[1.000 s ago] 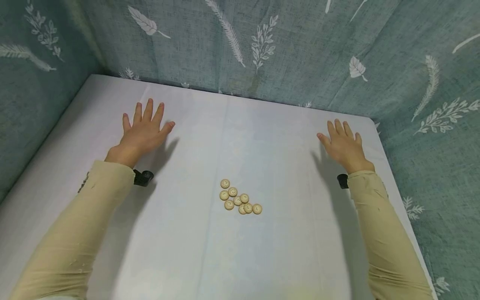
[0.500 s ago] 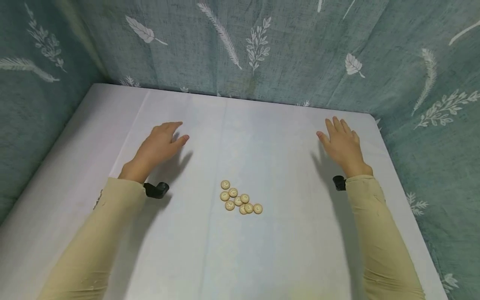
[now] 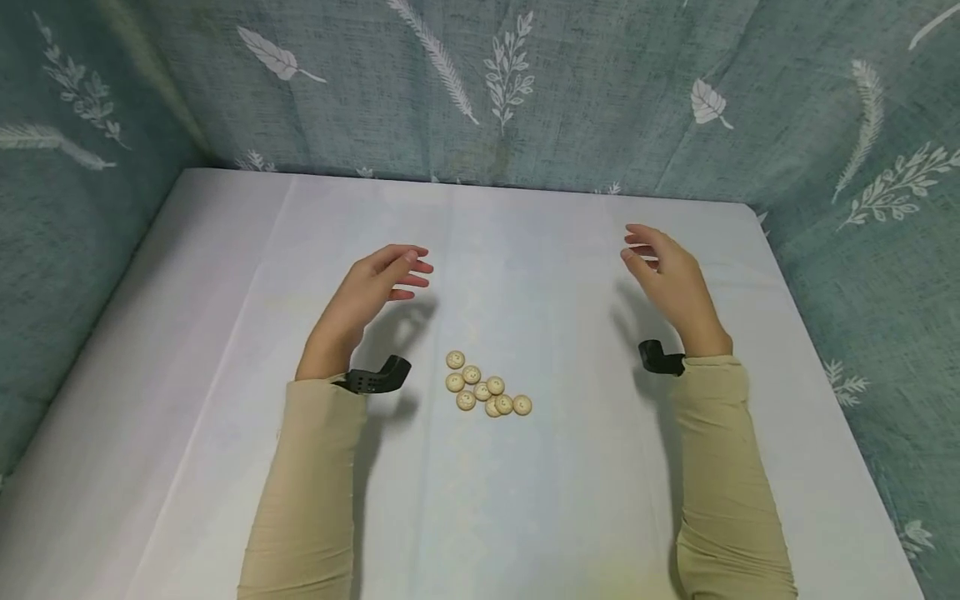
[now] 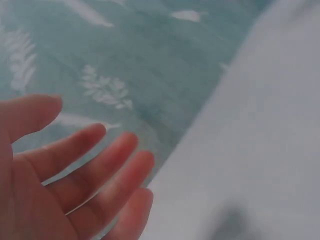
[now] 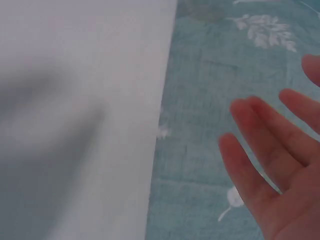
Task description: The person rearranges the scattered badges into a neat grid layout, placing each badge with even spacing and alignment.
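Several pale, round wooden buttons [image 3: 483, 391] lie in a loose cluster near the middle of the white table, some overlapping. My left hand [image 3: 375, 279] hovers up and to the left of them, palm turned inward and fingers loosely bent. Nothing is in that palm in the left wrist view, where the relaxed fingers [image 4: 107, 172] spread apart. Farther off on the right side, my right hand [image 3: 667, 279] is held over the table with its thumb toward the fingers. The right wrist view shows its fingers [image 5: 265, 135] relaxed and holding nothing.
White cloth covers the table [image 3: 570, 500]. A green curtain [image 3: 375, 92] with white leaf prints hangs along its back and both sides. A black wrist camera [image 3: 378, 377] sits at the left sleeve, another black camera [image 3: 660, 358] at the right.
My left hand has moved right, toward the buttons, and rolled from palm down with spread fingers to palm inward. My right hand has turned inward too, shifting slightly left. The buttons stay put.
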A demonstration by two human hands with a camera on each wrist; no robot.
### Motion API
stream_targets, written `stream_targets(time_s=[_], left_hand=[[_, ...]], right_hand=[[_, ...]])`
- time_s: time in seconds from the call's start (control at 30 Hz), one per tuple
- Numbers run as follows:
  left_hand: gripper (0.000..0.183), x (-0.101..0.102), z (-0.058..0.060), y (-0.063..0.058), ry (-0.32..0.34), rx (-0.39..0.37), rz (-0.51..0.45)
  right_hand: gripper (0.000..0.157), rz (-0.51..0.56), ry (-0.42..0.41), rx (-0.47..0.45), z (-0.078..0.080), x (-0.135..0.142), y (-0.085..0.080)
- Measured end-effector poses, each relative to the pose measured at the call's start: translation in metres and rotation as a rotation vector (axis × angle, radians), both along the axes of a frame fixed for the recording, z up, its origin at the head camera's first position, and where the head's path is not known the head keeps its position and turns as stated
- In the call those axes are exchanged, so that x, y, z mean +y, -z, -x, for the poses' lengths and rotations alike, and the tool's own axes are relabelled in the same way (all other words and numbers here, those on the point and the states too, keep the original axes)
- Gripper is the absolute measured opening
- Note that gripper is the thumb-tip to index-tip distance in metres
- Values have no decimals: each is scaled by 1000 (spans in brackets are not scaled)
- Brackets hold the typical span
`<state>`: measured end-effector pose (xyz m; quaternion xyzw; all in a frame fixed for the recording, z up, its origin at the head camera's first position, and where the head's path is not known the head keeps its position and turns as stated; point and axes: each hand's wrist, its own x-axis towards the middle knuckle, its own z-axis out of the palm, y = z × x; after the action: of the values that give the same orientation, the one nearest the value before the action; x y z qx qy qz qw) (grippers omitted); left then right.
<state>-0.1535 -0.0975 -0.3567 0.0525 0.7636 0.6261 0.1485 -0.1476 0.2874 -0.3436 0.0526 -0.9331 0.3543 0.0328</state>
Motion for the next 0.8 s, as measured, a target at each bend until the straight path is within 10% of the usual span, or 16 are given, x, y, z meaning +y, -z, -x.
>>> stream_targets(time_s=[0.27, 0.8], left_hand=[[40, 4, -6, 8, -29, -73, -177], [46, 12, 9, 55, 29, -13, 194]], right_hand=[[43, 145, -16, -77, 0, -21, 15], [34, 187, -78, -143, -6, -29, 33]])
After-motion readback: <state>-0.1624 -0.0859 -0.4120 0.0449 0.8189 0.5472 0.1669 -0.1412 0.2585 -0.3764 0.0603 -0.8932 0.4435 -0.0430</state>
